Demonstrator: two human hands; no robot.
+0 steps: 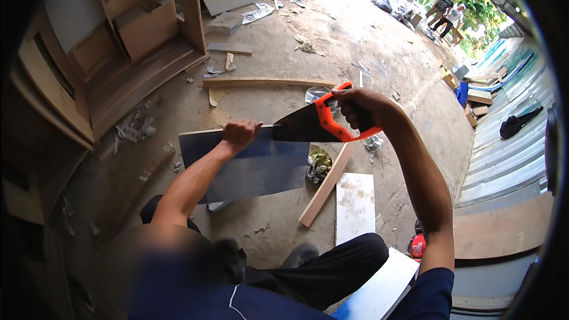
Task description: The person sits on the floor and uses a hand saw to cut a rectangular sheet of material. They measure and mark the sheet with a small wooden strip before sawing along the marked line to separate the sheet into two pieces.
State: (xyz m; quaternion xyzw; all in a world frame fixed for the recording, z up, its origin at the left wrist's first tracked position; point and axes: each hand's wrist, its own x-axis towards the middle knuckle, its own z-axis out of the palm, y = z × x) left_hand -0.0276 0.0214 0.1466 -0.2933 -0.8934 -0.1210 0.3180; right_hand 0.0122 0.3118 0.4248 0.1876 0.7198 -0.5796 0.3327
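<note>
My right hand (363,106) is wrapped around the handle of a hand saw (327,120), orange and black with a dark blade. The blade points left, its toothed edge facing me, and its tip overlaps the far edge of a dark, flat board (261,169). My left hand (240,135) is closed over that same far edge, left of the saw tip. Whether the teeth have cut into the board cannot be made out. By the board's right edge lies a crumpled, patterned cloth (319,165), partly hidden.
A wooden strip (326,185) and a white panel (355,207) lie to the right. Beyond the board is a long wooden batten (267,82). A wooden cabinet frame (142,65) stands at the left. Scraps litter the concrete floor (332,29); two people (446,16) are far off.
</note>
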